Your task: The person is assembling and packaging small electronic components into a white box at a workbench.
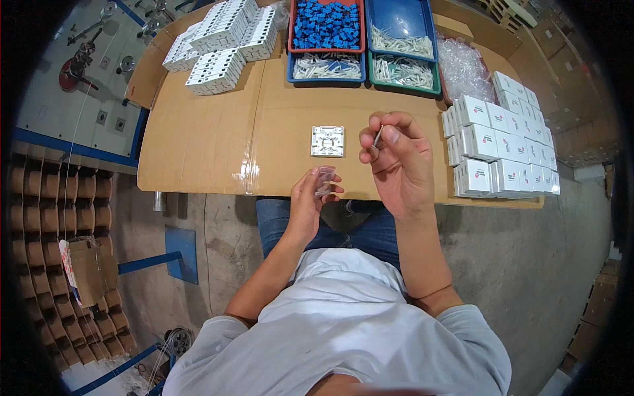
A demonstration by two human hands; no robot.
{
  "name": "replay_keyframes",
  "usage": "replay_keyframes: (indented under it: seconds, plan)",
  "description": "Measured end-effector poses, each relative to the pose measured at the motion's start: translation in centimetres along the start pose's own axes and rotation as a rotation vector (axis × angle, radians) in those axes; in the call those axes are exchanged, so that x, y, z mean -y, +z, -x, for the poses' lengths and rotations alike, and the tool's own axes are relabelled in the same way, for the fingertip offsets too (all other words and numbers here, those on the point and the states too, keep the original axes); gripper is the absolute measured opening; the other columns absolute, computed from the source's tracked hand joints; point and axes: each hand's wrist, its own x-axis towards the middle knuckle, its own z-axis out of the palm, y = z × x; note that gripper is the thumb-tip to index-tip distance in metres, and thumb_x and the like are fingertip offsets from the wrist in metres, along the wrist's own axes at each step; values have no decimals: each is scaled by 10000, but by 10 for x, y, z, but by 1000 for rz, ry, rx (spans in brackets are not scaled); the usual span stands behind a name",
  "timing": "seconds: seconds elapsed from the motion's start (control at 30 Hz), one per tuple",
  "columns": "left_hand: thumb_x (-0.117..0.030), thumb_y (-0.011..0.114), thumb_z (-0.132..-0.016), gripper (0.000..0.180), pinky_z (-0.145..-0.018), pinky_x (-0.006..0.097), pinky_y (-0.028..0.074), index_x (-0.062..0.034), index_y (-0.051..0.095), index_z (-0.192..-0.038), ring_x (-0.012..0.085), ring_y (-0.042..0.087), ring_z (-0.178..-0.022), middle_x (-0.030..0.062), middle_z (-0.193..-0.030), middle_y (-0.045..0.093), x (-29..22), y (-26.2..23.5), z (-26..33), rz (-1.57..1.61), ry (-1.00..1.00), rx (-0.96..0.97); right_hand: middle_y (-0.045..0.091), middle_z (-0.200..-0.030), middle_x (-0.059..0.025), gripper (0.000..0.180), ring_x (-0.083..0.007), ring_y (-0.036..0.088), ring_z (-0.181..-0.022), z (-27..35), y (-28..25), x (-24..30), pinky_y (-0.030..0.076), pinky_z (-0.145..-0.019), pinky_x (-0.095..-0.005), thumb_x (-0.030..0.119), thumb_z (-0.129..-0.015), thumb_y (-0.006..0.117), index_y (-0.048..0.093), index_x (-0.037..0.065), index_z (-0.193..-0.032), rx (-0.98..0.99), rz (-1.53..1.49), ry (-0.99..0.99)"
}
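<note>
Near the table's front edge, my left hand [310, 201] is closed on a small clear plastic bag [324, 179]. My right hand [404, 165] is raised to the right of it, pinching a thin metal screw [378, 136] between thumb and fingers. On the cardboard tabletop, between and beyond the two hands, lies a square white plastic switch base [327, 141], its moulded inner side facing up. Neither hand touches that base.
At the back stand a red tray [327, 50] of blue parts, blue and green trays [404, 90] of small pale pieces, and a pile of clear plastic bags [462, 69]. White modules [216, 71] are stacked back left, white boxes [505, 142] at the right edge.
</note>
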Motion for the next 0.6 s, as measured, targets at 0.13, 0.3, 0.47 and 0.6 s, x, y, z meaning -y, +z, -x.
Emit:
replay_keyframes:
  seconds: [0.13,0.3,0.47,0.6]
  plan:
    - [-453,470,-1044,472,-745,320,517,-27,600,-1200,198,656,-885,91,-1035,651,0,-1,1,16,15,13,685,-1084,-134,183,-186,677,-921,0,-2,0,580,-737,-318,19,-942,648,641,5,-1124,77,11,17]
    - [-465,491,-1034,479,-746,317,518,-27,603,-1195,198,658,-879,89,-1032,654,0,-2,2,16,15,5,673,-1177,-175,235,-192,687,-977,1,0,-4,590,-842,-325,-27,-922,656,638,2,-1154,86,29,17]
    - [-405,472,-1052,422,-736,302,515,-34,608,-1200,190,668,-891,102,-1056,668,0,-3,2,30,19,23,626,-1277,-207,270,-191,690,-1012,-1,3,-3,578,-903,-324,-42,-916,657,637,-6,-1183,91,29,42]
    - [-401,457,-1052,424,-746,314,524,-37,603,-1214,195,667,-903,104,-1087,666,-7,-1,4,147,-79,12,609,-1302,-203,241,-191,688,-1018,0,-1,-7,579,-898,-323,-21,-937,641,644,-8,-1177,106,70,35]
